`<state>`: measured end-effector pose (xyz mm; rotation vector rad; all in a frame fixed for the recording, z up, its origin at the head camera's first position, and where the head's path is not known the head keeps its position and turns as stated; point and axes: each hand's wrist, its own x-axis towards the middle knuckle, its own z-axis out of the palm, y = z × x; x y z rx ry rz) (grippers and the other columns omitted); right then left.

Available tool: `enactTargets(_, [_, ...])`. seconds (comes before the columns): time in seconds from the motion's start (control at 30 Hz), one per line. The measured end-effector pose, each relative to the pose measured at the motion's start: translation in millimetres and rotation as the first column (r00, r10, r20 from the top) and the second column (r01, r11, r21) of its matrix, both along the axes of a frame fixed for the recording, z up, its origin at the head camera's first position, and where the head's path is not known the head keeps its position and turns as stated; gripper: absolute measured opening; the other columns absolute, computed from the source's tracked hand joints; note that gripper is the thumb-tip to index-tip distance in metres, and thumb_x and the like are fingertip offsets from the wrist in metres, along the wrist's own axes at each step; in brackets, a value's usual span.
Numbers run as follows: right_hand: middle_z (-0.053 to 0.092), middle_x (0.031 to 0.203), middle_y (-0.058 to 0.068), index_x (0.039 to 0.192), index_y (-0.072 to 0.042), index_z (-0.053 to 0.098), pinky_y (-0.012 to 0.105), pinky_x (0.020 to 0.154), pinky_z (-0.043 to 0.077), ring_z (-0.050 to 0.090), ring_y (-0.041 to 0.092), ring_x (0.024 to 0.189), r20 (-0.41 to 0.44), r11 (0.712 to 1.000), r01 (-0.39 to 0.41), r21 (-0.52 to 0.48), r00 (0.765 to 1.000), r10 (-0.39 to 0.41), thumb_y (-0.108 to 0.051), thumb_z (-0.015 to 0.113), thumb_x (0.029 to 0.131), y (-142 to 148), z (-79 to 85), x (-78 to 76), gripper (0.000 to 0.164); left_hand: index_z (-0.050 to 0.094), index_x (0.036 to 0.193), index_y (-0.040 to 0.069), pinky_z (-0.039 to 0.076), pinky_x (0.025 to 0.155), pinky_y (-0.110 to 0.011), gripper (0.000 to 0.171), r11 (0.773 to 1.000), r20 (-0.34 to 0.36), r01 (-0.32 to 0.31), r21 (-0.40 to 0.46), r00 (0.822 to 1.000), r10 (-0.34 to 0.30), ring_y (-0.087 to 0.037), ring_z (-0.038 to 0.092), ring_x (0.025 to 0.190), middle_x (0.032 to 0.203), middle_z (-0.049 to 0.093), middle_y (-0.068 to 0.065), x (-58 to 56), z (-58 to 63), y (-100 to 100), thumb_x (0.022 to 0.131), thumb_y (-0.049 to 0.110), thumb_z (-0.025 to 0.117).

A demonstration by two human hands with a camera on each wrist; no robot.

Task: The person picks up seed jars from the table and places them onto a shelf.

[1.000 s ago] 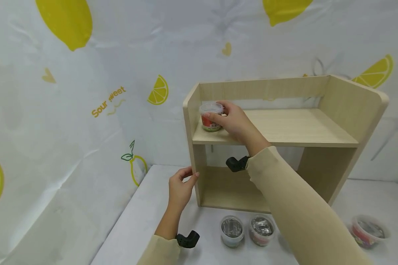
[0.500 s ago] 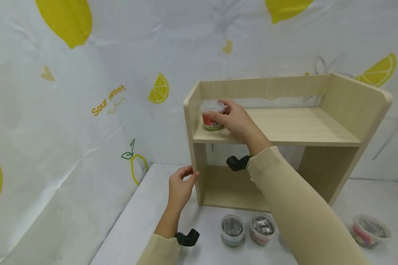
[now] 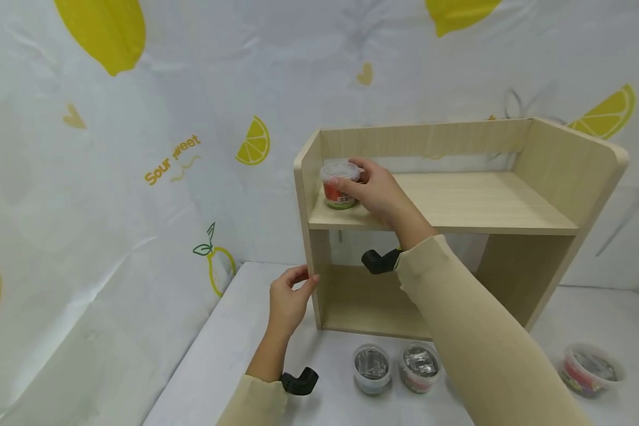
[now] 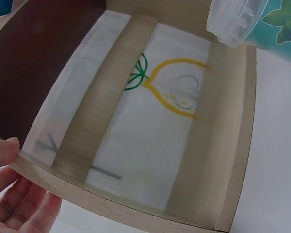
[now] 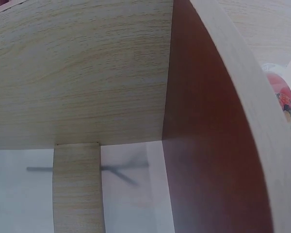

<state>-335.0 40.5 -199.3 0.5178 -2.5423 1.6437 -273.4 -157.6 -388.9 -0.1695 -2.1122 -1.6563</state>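
White lemon-printed cloth (image 3: 207,65) hangs behind a pale wooden two-tier shelf (image 3: 474,204). Near the upper tier's left edge, a small red-and-green, clear-lidded plastic tub (image 3: 336,192), probably light, stiff and slick, is clamped between thumb and fingers of the right hand (image 3: 381,193); its sides offer the best hold. The left hand (image 3: 289,300) pinches the shelf's left edge. The tub's far side is hidden, contact beneath unclear.

Table (image 3: 218,367): white, its left and back edges in view.
Left tub (image 3: 371,369): silvery top, well in from the table's left edge.
Middle tub (image 3: 420,365): silvery top, pinkish side, just beside the left tub.
Right tub (image 3: 591,370): red side, grey top, toward the table's right edge.
Backdrop (image 3: 191,71): white, wrinkled, behind the table, printed with lemons (image 3: 103,32), lemon wedges (image 3: 254,142), hearts (image 3: 365,74) and "Sour sweet" (image 3: 160,170).
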Motion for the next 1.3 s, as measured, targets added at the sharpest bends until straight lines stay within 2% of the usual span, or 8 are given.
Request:
enactTargets(0.3, [0.039, 0.154, 0.013, 0.156, -0.019, 0.025, 0.048, 0.113, 0.034, 0.039, 0.029, 0.140, 0.019, 0.998, 0.047, 0.031, 0.999, -0.047, -0.065, 0.060, 0.087, 4.1, 1.8, 3.5, 0.090, 0.071, 0.112, 0.005, 0.056, 0.083, -0.041, 0.027, 0.999, -0.031, -0.013, -0.050, 0.999, 0.012, -0.024, 0.068, 0.104, 0.105, 0.073, -0.009, -2.3, -5.0, -2.2, 0.087, 0.014, 0.076])
enactTargets(0.5, [0.034, 0.158, 0.010, 0.157, -0.018, 0.024, 0.049, 0.117, 0.028, 0.034, 0.028, 0.144, 0.057, 0.998, 0.056, 0.015, 0.997, -0.057, -0.065, 0.058, 0.088, 14.1, -1.6, 9.6, 0.090, 0.071, 0.110, 0.004, 0.056, 0.083, -0.043, 0.026, 0.998, -0.002, -0.011, -0.055, 1.000, 0.011, -0.024, 0.068, 0.102, 0.103, 0.074, -0.009, -1.5, -7.0, 1.7, 0.086, 0.013, 0.076])
enactTargets(0.7, [0.034, 0.158, 0.012, 0.158, -0.015, 0.019, 0.049, 0.116, 0.028, 0.033, 0.028, 0.145, 0.085, 0.999, 0.011, -0.047, 0.996, -0.007, -0.056, 0.063, 0.090, 29.0, 1.3, 28.8, 0.090, 0.071, 0.109, 0.002, 0.056, 0.082, -0.043, 0.027, 0.998, -0.015, -0.013, -0.056, 1.000, 0.012, -0.025, 0.069, 0.103, 0.103, 0.074, -0.011, -3.5, -5.1, -0.1, 0.086, 0.015, 0.076])
enactTargets(0.87, [0.030, 0.160, 0.008, 0.159, -0.018, 0.014, 0.048, 0.116, 0.029, 0.034, 0.025, 0.145, 0.095, 0.999, 0.011, -0.034, 0.995, -0.008, -0.053, 0.062, 0.092, 48.1, 0.9, 52.7, 0.089, 0.071, 0.110, 0.002, 0.055, 0.084, -0.045, 0.027, 0.999, -0.005, -0.012, -0.051, 1.000, 0.012, -0.025, 0.068, 0.104, 0.103, 0.074, -0.011, -4.0, -3.9, -2.0, 0.086, 0.015, 0.076])
enactTargets(1.0, [0.032, 0.160, 0.001, 0.158, -0.025, 0.017, 0.051, 0.114, 0.032, 0.035, 0.023, 0.145, 0.041, 0.999, 0.048, 0.006, 0.998, -0.048, -0.054, 0.062, 0.092, 65.7, -9.2, 77.3, 0.085, 0.071, 0.110, 0.002, 0.056, 0.084, -0.043, 0.027, 0.998, 0.005, -0.014, -0.059, 1.000, 0.014, -0.026, 0.068, 0.105, 0.104, 0.073, -0.011, -2.7, -5.5, -2.2, 0.087, 0.016, 0.076])
enactTargets(1.07, [0.037, 0.158, -0.001, 0.157, -0.026, 0.022, 0.042, 0.112, 0.037, 0.039, 0.019, 0.143, -0.017, 0.998, 0.066, -0.009, 0.998, -0.066, -0.050, 0.063, 0.092, 73.9, -17.4, 90.1, 0.080, 0.071, 0.110, 0.002, 0.056, 0.084, -0.042, 0.027, 0.998, 0.006, -0.015, -0.057, 1.000, 0.016, -0.026, 0.067, 0.106, 0.104, 0.073, -0.011, -2.0, -6.0, -2.4, 0.087, 0.015, 0.076])
enactTargets(1.2, [0.049, 0.149, 0.000, 0.153, -0.017, 0.035, 0.019, 0.098, 0.047, 0.054, 0.010, 0.130, -0.147, 0.978, 0.028, -0.206, 0.987, -0.059, -0.024, 0.065, 0.096, 93.5, -42.6, 112.9, 0.065, 0.071, 0.110, 0.002, 0.056, 0.084, -0.041, 0.027, 0.999, 0.020, -0.016, -0.042, 1.000, 0.017, -0.026, 0.067, 0.107, 0.104, 0.073, -0.011, -2.5, -5.0, -3.2, 0.087, 0.015, 0.076])
enactTargets(1.3, [0.060, 0.138, 0.004, 0.146, -0.002, 0.043, 0.015, 0.091, 0.049, 0.063, 0.010, 0.119, -0.271, 0.919, -0.070, -0.388, 0.962, -0.041, 0.003, 0.061, 0.094, 112.4, -67.9, 125.9, 0.055, 0.071, 0.110, 0.003, 0.056, 0.084, -0.041, 0.027, 0.999, 0.024, -0.010, -0.039, 1.000, 0.011, -0.024, 0.066, 0.107, 0.104, 0.073, -0.010, -5.1, -2.9, -2.7, 0.087, 0.016, 0.076])
